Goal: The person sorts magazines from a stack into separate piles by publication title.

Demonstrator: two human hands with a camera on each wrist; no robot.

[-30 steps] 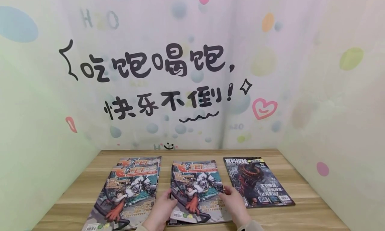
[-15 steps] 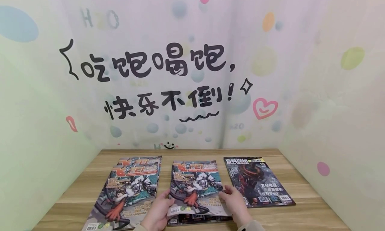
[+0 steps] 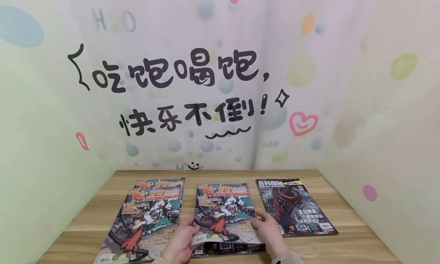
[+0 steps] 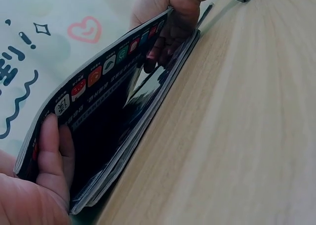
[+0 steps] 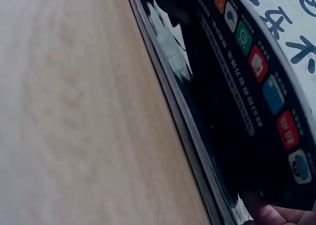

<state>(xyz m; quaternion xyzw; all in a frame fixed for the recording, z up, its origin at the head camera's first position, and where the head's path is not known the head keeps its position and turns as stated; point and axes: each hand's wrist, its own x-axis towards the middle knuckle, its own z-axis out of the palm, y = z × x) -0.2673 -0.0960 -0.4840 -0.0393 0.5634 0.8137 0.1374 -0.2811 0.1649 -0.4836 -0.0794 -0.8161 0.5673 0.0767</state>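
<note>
A comic-style magazine [image 3: 223, 218] with a red-clad figure on its cover is gripped at its two sides. My left hand [image 3: 180, 239] holds the left edge, thumb on top, fingers [image 4: 48, 146] beneath. My right hand [image 3: 269, 233] holds the right edge. The near edge is lifted and bowed; its dark back cover [image 4: 94, 99] with a row of coloured icons shows in the left wrist view. Below it lies a dark-covered magazine [image 3: 231, 249] atop a thin pile, mostly hidden in the head view. The pile's page edges [image 5: 173, 101] run along the right wrist view.
At left, magazines with the same comic cover [image 3: 137, 225] overlap on the wooden table [image 3: 347, 252]. A dark science magazine [image 3: 295, 208] lies at right, close to my right hand. Printed curtain walls [image 3: 220, 153] enclose the back and sides.
The held magazine's near edge has risen, uncovering more of the dark cover below it. Both hands have stayed nearly in place at its sides. The other magazines have not moved.
</note>
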